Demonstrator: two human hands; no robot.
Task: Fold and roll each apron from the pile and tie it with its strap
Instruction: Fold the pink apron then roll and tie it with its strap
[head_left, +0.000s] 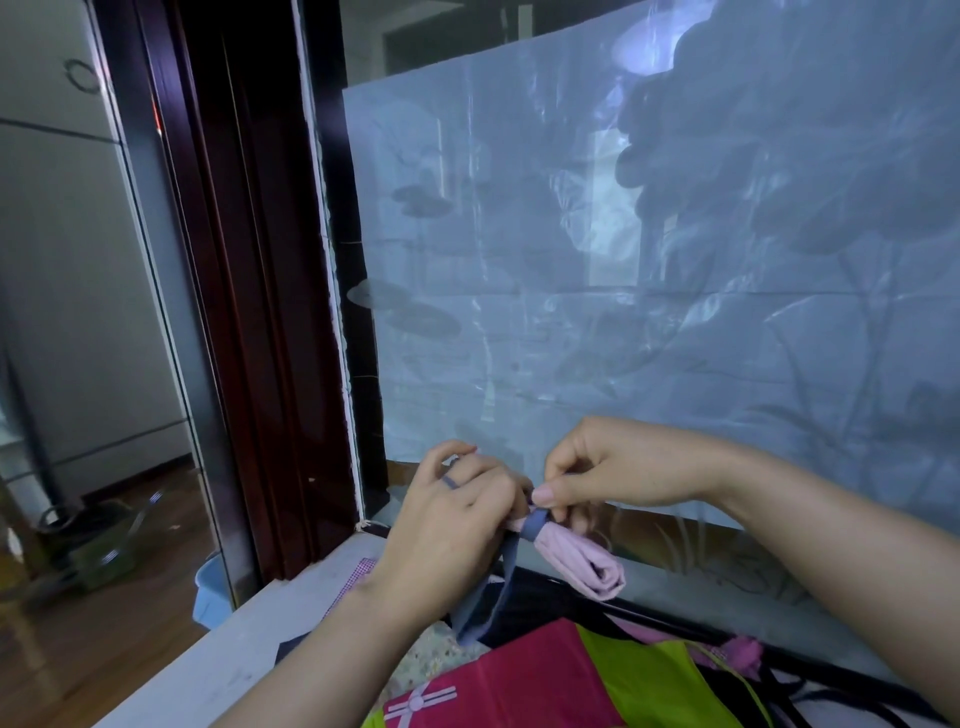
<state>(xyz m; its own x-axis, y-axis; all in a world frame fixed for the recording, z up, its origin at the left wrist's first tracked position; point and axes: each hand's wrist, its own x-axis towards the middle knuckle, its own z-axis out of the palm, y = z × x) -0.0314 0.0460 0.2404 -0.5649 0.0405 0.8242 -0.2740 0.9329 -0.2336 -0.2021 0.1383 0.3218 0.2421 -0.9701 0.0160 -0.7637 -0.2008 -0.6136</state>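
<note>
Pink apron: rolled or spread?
Rolled. The pink apron is a tight bundle, layered end showing, blue strap wrapped round it. The left hand grips it, the right hand pinches the strap; knot done or not, cannot tell.

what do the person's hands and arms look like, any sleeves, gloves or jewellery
Both forearms are bare in frame: no sleeves, gloves, watch or bracelet. The left hand has a thin blue-grey band across one finger; whether it is a ring or a loop of the strap is unclear. The right hand wears nothing, and its thumbnail is short and unpainted.
</note>
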